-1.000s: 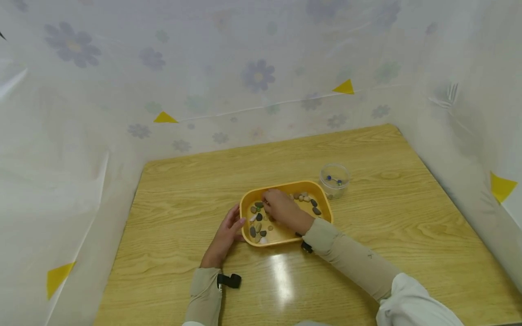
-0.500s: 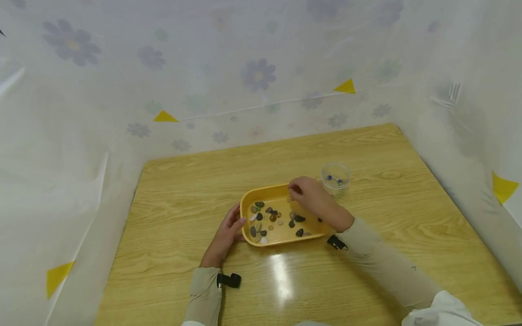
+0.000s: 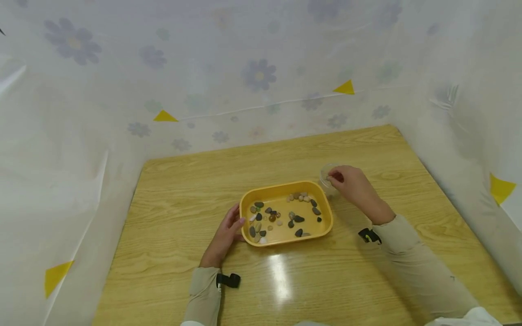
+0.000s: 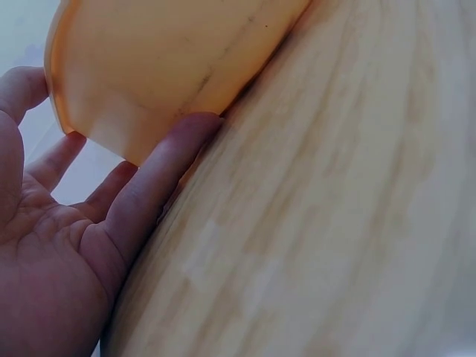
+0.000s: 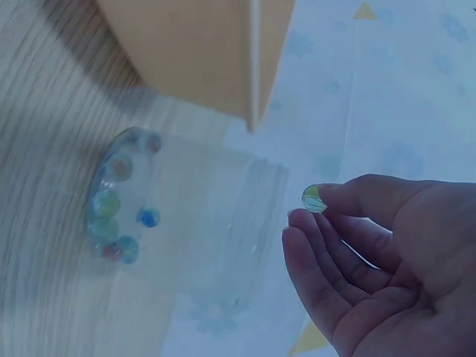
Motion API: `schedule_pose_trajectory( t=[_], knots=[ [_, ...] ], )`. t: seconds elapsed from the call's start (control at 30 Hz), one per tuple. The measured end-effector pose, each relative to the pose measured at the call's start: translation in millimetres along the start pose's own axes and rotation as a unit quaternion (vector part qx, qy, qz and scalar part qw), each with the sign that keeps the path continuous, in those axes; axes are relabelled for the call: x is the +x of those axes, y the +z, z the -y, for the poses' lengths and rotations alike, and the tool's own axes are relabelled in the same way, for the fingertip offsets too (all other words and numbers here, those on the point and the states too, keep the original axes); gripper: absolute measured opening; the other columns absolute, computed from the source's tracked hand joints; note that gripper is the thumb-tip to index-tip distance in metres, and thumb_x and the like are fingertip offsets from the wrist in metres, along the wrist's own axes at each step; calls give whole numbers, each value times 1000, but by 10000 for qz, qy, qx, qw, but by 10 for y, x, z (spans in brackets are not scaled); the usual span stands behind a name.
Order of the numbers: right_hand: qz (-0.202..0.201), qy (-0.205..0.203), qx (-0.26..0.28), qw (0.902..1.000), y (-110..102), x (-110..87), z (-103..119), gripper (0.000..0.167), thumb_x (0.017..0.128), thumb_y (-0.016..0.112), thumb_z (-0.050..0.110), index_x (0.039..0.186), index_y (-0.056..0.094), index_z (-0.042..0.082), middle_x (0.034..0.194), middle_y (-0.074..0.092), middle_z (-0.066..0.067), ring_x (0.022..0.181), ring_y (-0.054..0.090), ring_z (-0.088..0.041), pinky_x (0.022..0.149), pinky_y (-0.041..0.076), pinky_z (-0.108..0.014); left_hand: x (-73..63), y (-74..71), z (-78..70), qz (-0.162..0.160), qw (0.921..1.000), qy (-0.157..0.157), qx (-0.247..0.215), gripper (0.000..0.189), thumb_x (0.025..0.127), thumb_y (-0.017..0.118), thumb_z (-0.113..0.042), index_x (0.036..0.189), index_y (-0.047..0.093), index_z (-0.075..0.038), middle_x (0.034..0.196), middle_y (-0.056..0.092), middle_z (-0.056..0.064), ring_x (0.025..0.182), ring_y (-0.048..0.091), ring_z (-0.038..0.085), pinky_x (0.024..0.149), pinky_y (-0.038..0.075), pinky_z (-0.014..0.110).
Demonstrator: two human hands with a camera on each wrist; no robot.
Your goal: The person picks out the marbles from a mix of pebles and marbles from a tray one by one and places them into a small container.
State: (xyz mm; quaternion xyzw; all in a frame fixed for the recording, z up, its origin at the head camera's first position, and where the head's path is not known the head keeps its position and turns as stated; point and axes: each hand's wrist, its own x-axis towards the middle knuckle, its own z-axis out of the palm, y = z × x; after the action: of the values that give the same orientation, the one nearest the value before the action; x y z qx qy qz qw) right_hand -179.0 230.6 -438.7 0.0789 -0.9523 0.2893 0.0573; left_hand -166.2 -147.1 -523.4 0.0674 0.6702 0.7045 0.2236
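Observation:
My right hand (image 3: 354,188) pinches a clear glass marble (image 5: 313,198) with a yellow-green swirl between its thumb and fingertips. It is right at the mouth of a clear plastic jar (image 3: 325,173), which the hand partly covers in the head view. Several marbles lie at the bottom of the jar, among them a blue marble (image 5: 149,217) and a green marble (image 5: 106,202). My left hand (image 3: 225,233) rests against the left end of a yellow tray (image 3: 285,242), fingers along the outer wall and thumb at the rim (image 4: 53,67).
Inside the tray lie dark stones (image 3: 299,218), tan pebbles, a white stone (image 3: 263,240) and a brown marble (image 3: 272,218). The jar stands just beyond the tray's right far corner on the wooden table (image 3: 195,181). Patterned sheeting (image 3: 258,104) hangs around the table.
My right hand has moved right, out of the tray and over to the jar's mouth, bringing the marble. The left hand and tray have stayed in place.

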Motion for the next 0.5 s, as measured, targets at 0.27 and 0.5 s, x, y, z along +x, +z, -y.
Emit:
schedule_pose_trajectory(
  t=[0.27, 0.5],
  knots=[
    [205, 149, 2, 9997, 30, 36, -145, 17, 91, 59, 10, 103, 65, -1, 93, 63, -12, 82, 60, -24, 70, 52, -40, 24, 6, 27, 46, 10000, 38, -36, 49, 98, 49, -21, 143, 33, -31, 144, 33, 1, 123, 41, 28, 74, 54, 48],
    [470, 265, -48, 9985, 41, 63, -166, 19, 92, 59, 14, 104, 65, 0, 94, 63, -12, 84, 60, -24, 72, 52, -41, 15, 27, -6, 103, 9999, 28, -36, 49, 98, 48, -21, 144, 32, -29, 144, 33, 1, 124, 40, 27, 75, 53, 49]
  ],
)
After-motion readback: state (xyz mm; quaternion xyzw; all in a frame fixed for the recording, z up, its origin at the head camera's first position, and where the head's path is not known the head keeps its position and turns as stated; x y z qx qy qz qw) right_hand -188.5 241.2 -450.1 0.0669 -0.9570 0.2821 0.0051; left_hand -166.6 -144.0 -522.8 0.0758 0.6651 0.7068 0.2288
